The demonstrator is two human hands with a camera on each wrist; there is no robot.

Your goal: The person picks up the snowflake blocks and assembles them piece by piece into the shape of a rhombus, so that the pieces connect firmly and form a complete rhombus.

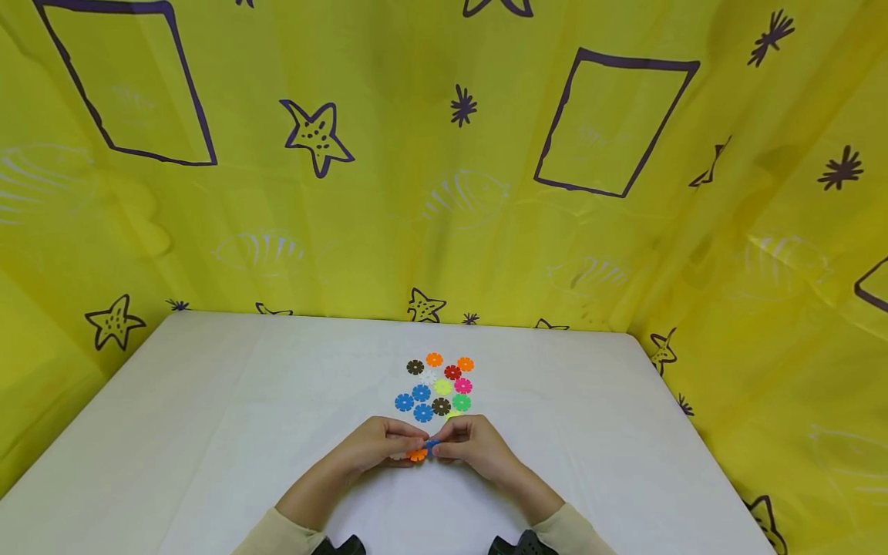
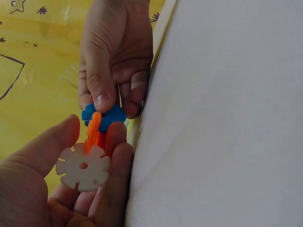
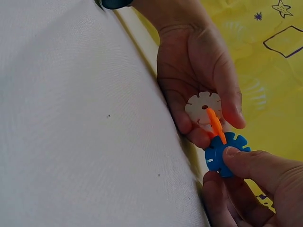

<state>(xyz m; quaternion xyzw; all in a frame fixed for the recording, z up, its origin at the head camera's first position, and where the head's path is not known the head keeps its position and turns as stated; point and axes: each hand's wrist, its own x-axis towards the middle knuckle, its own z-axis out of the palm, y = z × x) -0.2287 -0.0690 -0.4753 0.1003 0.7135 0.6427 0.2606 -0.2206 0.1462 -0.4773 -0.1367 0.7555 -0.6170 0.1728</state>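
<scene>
Left hand (image 1: 385, 445) curls round orange disc (image 2: 93, 133), white disc (image 2: 79, 176) attached; right hand (image 1: 479, 445) pinches blue disc (image 3: 217, 158), seemingly joined. Loose discs (image 1: 421, 393) remain.

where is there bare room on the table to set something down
The flat white tabletop is bare left and right of the mixed-colour round notched plastic discs, out to its side edges; a thinner strip lies between them and the yellow patterned curtain. It's crowded at the discs and just nearer, where the left hand and right hand hold joined discs.
</scene>
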